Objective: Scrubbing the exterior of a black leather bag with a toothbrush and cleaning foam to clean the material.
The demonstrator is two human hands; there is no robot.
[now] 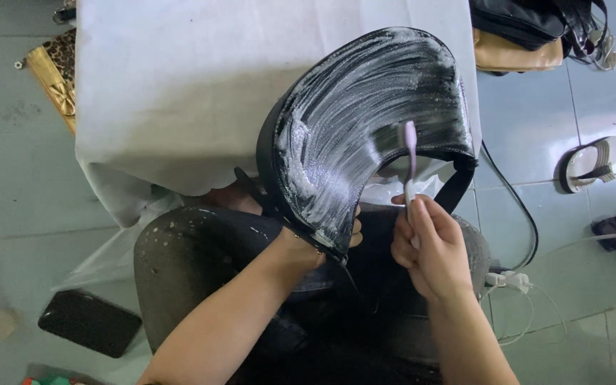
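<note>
Gripping a pale toothbrush [409,160] by its slim handle, the right hand [429,246] sets the bristles on a glossy black crescent-shaped handbag [365,121] streaked with white foam; the left hand [315,246] clasps the bag's lower edge, propping it above the lap; beyond lies white cloth [180,85].

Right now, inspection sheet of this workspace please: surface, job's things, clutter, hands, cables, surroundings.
Surface: table under a white cloth, lap below it.
Job's things: black handbag smeared with white foam; toothbrush with its head on the bag.
Clutter: dark flat slab on the floor, leopard-print and gold item, bags at upper right.
Hands: left hand grips the bag's lower edge; right hand holds the toothbrush.
Cables: black cable, white cable and plug on the floor.
Surroundings: grey tiled floor, sandal.
</note>
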